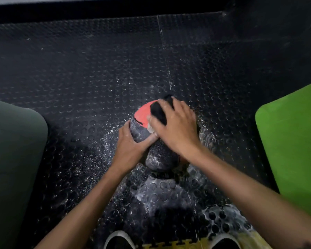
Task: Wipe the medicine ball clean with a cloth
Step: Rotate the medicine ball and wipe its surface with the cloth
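Black studded rubber floor (pixel 97 78) was under everything, with white speckle and smeared residue around the middle and toward the near edge. Medicine ball (pixel 156 155) sat on that floor at centre frame, grey textured body with a red-orange panel on its upper far side. Left hand (pixel 131 148) was on the ball's left side, fingers wrapped down around the curve, thumb laid across the grey surface toward the right hand; a gripping hold, not flat. Right hand (pixel 176 126) was on top of the ball, fingers spread and bent over a black cloth (pixel 159 112), pressing it onto the red-orange panel. Cloth stuck out past the fingertips on the far side. A small pale patch showed under the right thumb; couldn't tell whether it was cloth or the ball. Both forearms were bare.

Dark green mat (pixel 13 159) lay at the left edge, bright green mat (pixel 294 141) at the right edge, both well apart from the ball. Two shoes with white toe caps (pixel 118 239) were at the bottom edge, with a yellow interlocking tile (pixel 171 246) between them.
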